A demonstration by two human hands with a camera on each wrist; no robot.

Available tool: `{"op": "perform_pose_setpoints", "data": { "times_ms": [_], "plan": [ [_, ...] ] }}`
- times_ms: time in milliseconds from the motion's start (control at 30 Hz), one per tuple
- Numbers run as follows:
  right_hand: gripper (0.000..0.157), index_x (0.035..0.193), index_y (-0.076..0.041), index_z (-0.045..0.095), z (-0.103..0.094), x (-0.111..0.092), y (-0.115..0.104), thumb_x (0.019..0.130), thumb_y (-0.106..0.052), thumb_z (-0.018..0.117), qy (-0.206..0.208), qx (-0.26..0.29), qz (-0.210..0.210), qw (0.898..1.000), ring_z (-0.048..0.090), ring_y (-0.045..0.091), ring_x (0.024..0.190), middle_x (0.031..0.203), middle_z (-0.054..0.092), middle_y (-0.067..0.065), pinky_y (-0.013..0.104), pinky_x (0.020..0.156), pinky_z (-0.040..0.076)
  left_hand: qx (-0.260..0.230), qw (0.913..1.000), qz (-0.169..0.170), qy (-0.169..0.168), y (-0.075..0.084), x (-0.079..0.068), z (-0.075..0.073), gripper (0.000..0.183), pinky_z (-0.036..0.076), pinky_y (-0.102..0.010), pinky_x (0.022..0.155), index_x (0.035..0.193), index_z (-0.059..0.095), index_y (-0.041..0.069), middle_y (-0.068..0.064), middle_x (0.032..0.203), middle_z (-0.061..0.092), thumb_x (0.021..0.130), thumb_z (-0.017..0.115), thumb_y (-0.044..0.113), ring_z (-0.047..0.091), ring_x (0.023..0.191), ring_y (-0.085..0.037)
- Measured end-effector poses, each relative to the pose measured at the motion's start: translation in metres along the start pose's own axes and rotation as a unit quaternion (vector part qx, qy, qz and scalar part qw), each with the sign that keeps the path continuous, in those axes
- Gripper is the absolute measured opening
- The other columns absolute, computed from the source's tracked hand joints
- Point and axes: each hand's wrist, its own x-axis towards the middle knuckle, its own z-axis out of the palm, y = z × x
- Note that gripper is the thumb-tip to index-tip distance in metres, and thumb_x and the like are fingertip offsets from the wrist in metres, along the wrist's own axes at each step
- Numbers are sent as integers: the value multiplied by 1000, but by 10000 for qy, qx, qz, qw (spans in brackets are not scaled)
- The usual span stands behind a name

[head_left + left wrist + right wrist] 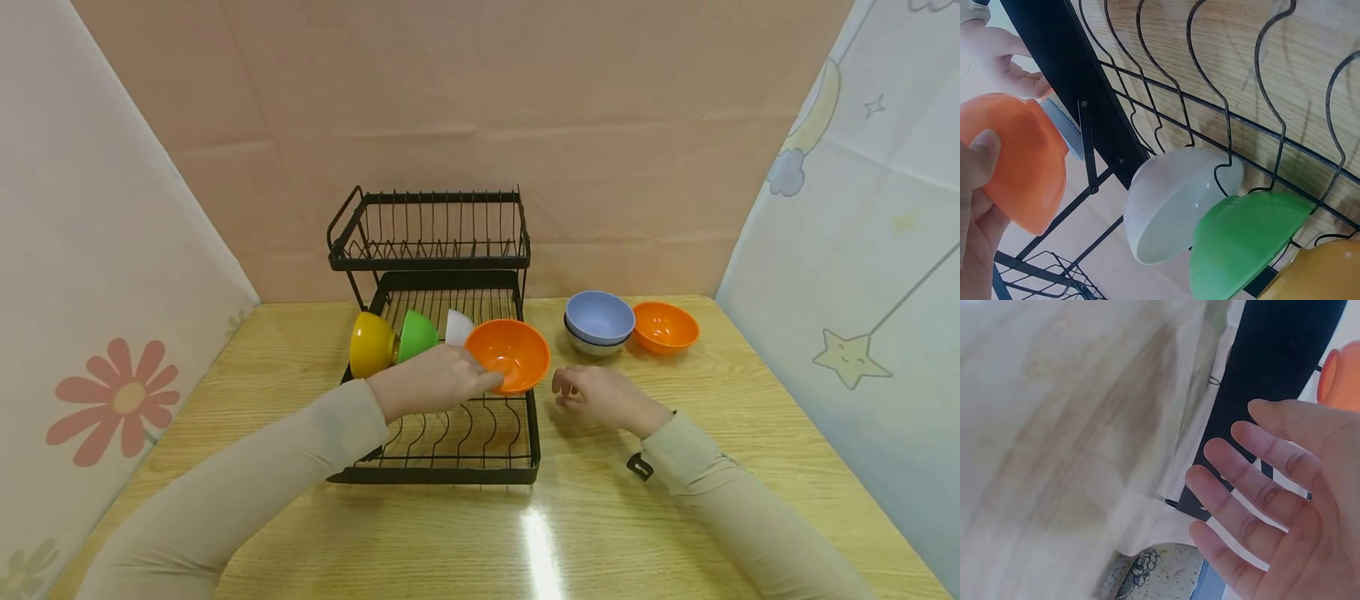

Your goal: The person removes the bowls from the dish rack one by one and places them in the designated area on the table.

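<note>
My left hand [442, 382] grips an orange bowl [517, 346] by its rim, thumb on one side and fingers on the other, over the right side of the black dish rack [435, 476]. In the rack's lower tier a yellow bowl [371, 346], a green bowl [417, 335] and a white bowl [1172, 200] stand tilted on edge in a row. To the right of the rack, my right hand [603, 395] hovers over the table with loosely bent fingers and nothing in them. The right wrist view shows its fingers [1254, 487] spread apart.
Behind my right hand, a blue bowl [600, 317] is stacked in a speckled bowl [596, 346]. A second orange bowl [666, 327] sits right beside them. The rack's upper tier [431, 262] rises at the back, near the peach backdrop [480, 100]. Printed cloth walls flank the wooden table [420, 542].
</note>
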Motion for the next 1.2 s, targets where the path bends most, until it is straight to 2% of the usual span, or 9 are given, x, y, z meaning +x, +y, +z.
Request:
{"op": "perform_pose_setpoints", "data": {
  "times_ms": [200, 333, 567, 633, 733, 833, 967, 1200],
  "plan": [
    [11, 98, -13, 65, -9, 2, 3, 89, -16, 69, 367, 0, -133, 9992, 64, 12, 83, 90, 66, -5, 34, 75, 55, -14, 10000, 10, 67, -2, 0, -1, 11, 47, -17, 58, 99, 57, 12, 4, 75, 72, 92, 63, 5, 58, 55, -7],
    [13, 99, -12, 64, -21, 4, -2, 89, -17, 70, 787, -77, -227, 9966, 66, 16, 86, 92, 67, -2, 36, 76, 56, 44, 10000, 1, 43, -3, 0, -2, 14, 50, -18, 60, 100, 56, 12, 4, 77, 73, 92, 64, 5, 61, 58, -7],
    [33, 122, -6, 56, -46, 5, -19, 93, -15, 66, 1869, -289, -534, 9805, 66, 25, 97, 115, 66, 8, 42, 85, 54, 7, 10000, -18, 18, -2, 0, -2, 16, 53, -19, 65, 103, 56, 12, 3, 81, 74, 91, 65, 6, 65, 62, -7],
    [40, 131, -6, 53, -52, 5, -25, 94, -19, 64, 2038, -310, -633, 9765, 63, 28, 104, 125, 62, 10, 45, 91, 51, -3, 10000, -3, 63, -2, 0, -2, 16, 53, -19, 65, 103, 56, 12, 3, 81, 75, 91, 66, 6, 65, 62, -7],
    [51, 141, -10, 46, -58, 5, -33, 95, -25, 63, 2063, -263, -871, 9743, 55, 31, 120, 139, 52, 9, 50, 101, 44, 12, 10000, -1, 86, -2, 0, -2, 16, 53, -19, 64, 102, 57, 12, 3, 81, 75, 91, 66, 7, 65, 62, -8],
    [59, 146, -12, 41, -61, 5, -41, 94, -30, 63, 1896, -215, -1230, 9739, 44, 33, 133, 148, 43, 10, 53, 108, 37, 57, 10000, -34, 59, -2, 1, -1, 15, 53, -20, 63, 102, 58, 12, 3, 81, 74, 91, 66, 8, 64, 61, -8],
    [63, 147, -13, 39, -57, 6, -45, 93, -33, 64, 1639, -333, -1726, 9707, 40, 34, 137, 151, 40, 12, 54, 111, 32, 81, 9999, -101, 2, -1, 1, -2, 13, 53, -20, 63, 101, 58, 13, 3, 81, 74, 92, 66, 10, 64, 62, -9],
    [60, 145, -9, 42, -43, 7, -42, 95, -35, 61, 1259, -569, -2261, 9642, 34, 36, 141, 152, 38, 15, 54, 118, 18, 74, 9999, -93, 5, 0, 3, -3, 13, 51, -20, 59, 98, 56, 13, 4, 77, 73, 92, 66, 10, 62, 59, -8]
  ]
}}
